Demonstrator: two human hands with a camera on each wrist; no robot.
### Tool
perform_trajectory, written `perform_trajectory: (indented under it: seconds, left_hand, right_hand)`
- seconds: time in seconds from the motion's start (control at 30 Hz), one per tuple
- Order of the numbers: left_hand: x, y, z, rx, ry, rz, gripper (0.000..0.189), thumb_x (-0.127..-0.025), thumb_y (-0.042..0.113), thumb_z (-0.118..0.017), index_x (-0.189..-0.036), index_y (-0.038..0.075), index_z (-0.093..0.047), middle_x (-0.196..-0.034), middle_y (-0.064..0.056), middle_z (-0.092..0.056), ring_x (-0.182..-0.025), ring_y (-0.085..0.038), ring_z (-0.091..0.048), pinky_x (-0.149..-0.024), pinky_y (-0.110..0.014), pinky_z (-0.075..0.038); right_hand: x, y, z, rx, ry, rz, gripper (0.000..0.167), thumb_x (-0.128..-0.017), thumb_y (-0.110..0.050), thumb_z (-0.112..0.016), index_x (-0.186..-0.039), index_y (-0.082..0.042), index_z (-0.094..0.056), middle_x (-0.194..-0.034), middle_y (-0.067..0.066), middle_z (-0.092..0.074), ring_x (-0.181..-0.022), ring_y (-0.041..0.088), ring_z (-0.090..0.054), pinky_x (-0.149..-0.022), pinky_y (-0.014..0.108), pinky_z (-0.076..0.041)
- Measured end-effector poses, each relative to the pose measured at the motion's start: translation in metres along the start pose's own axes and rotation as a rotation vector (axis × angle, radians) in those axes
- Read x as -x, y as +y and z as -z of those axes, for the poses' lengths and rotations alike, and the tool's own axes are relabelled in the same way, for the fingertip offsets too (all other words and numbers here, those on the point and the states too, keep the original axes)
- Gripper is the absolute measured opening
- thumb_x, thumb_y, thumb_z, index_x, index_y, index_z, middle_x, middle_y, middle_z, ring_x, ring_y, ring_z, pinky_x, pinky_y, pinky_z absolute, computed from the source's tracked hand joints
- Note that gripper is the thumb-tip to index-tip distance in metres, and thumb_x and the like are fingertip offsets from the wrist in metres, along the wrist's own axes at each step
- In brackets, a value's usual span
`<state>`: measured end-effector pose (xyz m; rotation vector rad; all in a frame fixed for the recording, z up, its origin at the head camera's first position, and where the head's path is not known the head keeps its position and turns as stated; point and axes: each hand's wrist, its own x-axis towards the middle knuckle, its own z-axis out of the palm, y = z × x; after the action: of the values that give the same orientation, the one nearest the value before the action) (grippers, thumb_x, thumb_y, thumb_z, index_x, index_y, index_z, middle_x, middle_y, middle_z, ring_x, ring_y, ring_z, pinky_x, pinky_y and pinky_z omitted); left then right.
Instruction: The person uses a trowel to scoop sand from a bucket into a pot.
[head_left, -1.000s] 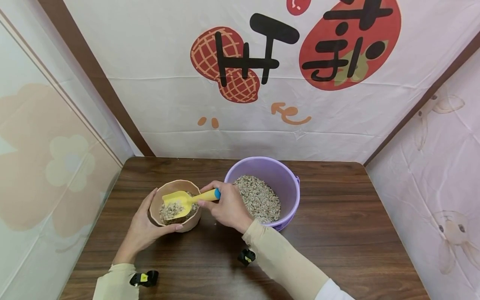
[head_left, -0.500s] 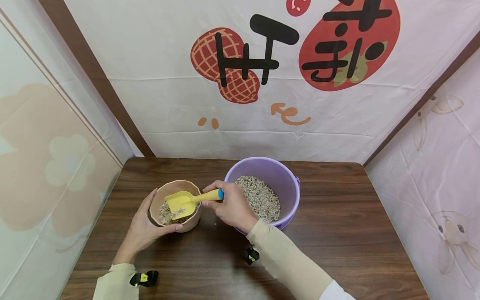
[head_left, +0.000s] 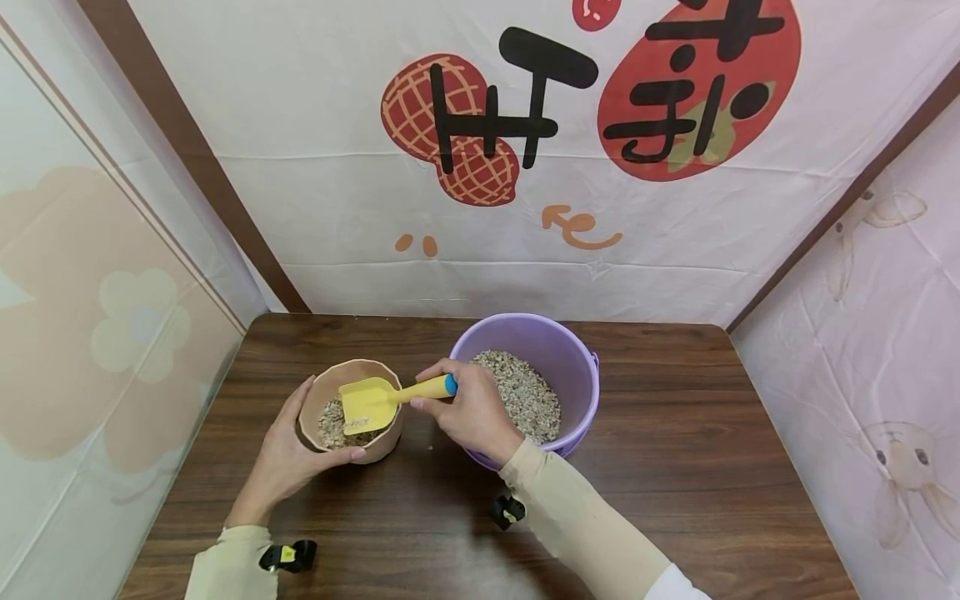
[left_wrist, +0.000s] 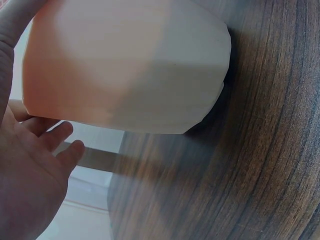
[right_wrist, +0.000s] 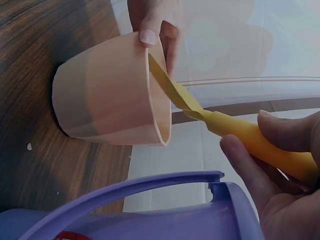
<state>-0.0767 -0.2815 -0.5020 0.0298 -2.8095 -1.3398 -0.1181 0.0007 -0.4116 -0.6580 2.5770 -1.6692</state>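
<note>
A peach flower pot (head_left: 382,448) with a faceted rim stands on the table, gravel (head_left: 330,425) and darker material inside it. My left hand (head_left: 287,454) holds the pot from its left side, thumb at the near rim and fingers around the far side. In the right wrist view, that thumb presses on the rim of the pot (right_wrist: 110,95). My right hand (head_left: 476,412) grips the yellow handle of a toy shovel (head_left: 369,404) with a blue end. The shovel's blade is tilted over the pot's mouth, with a little gravel at its lower edge.
Right of the pot stands a purple bucket (head_left: 573,387) partly filled with gravel (head_left: 521,396); my right forearm passes in front of it. The bucket's handle (right_wrist: 135,187) hangs down its near side. Fabric walls enclose the brown wooden table (head_left: 660,467).
The shovel has moved slightly right and its blade has tipped. Most of the gravel on it has slid into the pot. My left hand and the pot have stayed still.
</note>
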Motion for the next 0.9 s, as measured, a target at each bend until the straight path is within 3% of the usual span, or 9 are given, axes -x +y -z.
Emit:
perform_trajectory:
  seconds: [0.9]
  left_hand:
    - [0.0003, 0.0005, 0.0006, -0.004, 0.006, 0.002, 0.136, -0.063, 0.042, -0.098, -0.165, 0.017, -0.012, -0.161, -0.024, -0.026, -0.138, -0.049, -0.035, -0.102, -0.071, -0.035]
  right_hand:
    - [0.0039, 0.0012, 0.0086, 0.012, -0.025, -0.028, 0.020, -0.085, -0.007, -0.083, -0.104, -0.005, -0.076, -0.094, 0.004, -0.073, -0.081, 0.009, -0.065, -0.070, 0.022, -0.056]
